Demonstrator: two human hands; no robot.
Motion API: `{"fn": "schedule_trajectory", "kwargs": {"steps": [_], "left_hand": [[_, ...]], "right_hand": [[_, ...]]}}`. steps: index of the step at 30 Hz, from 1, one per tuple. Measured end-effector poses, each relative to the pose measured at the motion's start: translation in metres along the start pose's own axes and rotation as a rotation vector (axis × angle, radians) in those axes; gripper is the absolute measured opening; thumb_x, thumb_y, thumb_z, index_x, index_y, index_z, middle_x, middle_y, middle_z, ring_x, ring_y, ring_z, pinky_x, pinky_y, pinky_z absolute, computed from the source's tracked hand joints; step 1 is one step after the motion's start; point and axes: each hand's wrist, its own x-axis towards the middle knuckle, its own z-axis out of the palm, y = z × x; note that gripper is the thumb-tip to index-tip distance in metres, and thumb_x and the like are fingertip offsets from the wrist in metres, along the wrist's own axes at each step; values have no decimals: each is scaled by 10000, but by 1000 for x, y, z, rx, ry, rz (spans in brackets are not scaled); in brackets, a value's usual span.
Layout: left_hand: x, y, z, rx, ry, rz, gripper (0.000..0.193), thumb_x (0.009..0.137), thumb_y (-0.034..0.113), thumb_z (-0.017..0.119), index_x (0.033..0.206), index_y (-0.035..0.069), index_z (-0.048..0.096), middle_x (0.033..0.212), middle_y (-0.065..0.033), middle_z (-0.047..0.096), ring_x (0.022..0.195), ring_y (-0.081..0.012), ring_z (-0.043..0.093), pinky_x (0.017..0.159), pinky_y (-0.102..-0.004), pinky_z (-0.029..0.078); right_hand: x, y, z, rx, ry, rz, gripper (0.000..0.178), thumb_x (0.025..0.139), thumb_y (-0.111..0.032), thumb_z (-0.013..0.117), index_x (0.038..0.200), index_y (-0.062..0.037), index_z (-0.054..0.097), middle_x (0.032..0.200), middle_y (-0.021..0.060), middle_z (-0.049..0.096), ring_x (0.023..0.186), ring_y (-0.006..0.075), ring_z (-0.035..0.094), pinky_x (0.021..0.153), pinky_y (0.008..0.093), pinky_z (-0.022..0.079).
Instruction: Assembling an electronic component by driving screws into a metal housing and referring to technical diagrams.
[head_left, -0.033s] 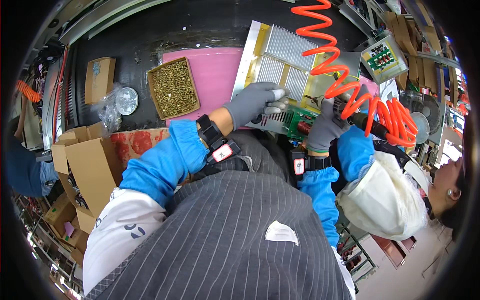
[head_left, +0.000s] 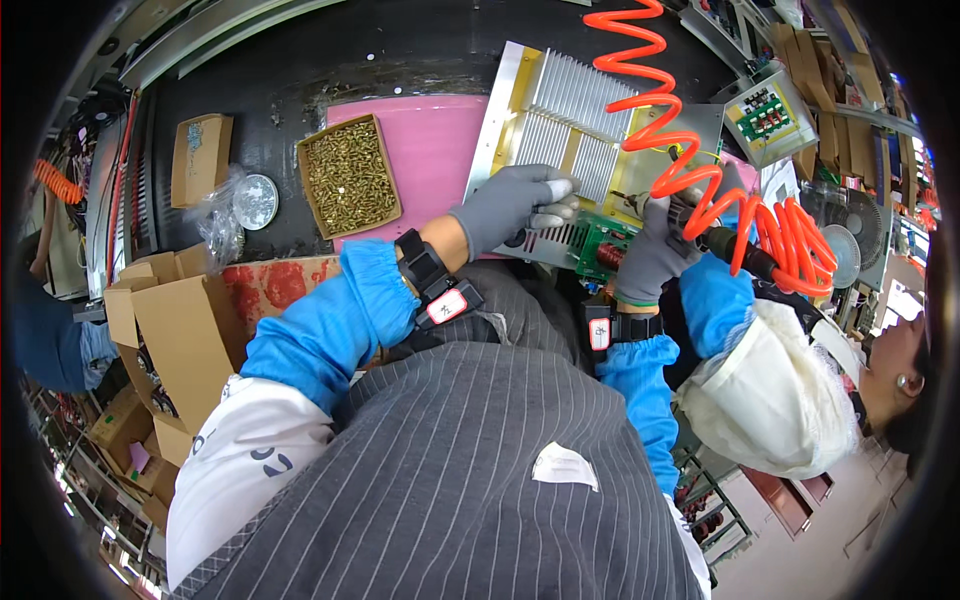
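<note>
Hardly anything moves since the earlier frame, beyond a slight shift of the view. Right of the screw box, the finned heat sink (head_left: 575,95) lies partly over a pink sheet (head_left: 440,135). Left hand (head_left: 515,208) curls at its near edge, perhaps steadying it (I cannot tell if the fingertips pinch anything). Right hand (head_left: 652,255) bends beside a driver's tip (head_left: 628,200); its hold is unclear. A shallow box (head_left: 364,227) brims with brass-coloured screws (head_left: 350,175), presumably for easy reach; a small carton (head_left: 197,190) holds bluish bits.
</note>
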Motion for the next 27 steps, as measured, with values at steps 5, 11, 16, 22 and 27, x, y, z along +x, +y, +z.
{"fn": "schedule_trajectory", "kwargs": {"steps": [5,11,16,22,27], "left_hand": [[2,2,0,18,27,-26,366,1023,195,532,1312,-29,556,1052,-55,641,871,-76,615,777,-197,533],[1,3,5,-65,54,-29,350,1029,186,520,1303,-26,565,1064,-54,644,904,-86,630,815,-204,547],[4,-2,-5,-106,17,-26,347,1028,176,520,1306,-30,556,1090,-64,639,948,-103,640,833,-207,556],[6,-2,-5,-129,37,-22,350,1024,168,529,1300,-47,543,1095,-82,641,950,-115,642,828,-213,559],[15,-11,-13,-164,28,-20,357,1026,174,529,1306,-47,538,1105,-88,640,957,-118,641,815,-217,564]], "right_hand": [[4,0,-1,-68,-21,37,363,858,-102,735,1204,-130,629,1156,65,666,1045,201,654,865,352,507],[9,-10,4,206,72,163,366,840,-142,785,1125,-29,585,1105,76,682,979,191,666,843,337,525],[13,-19,9,278,131,139,204,862,-127,773,999,6,701,940,49,719,813,112,641,733,291,504],[9,-5,4,-9,-19,55,337,872,-76,717,1197,-117,638,1123,71,684,989,219,674,829,336,523],[14,-10,7,107,94,97,238,823,-132,809,996,-36,675,955,17,690,864,119,638,754,278,491]]}}
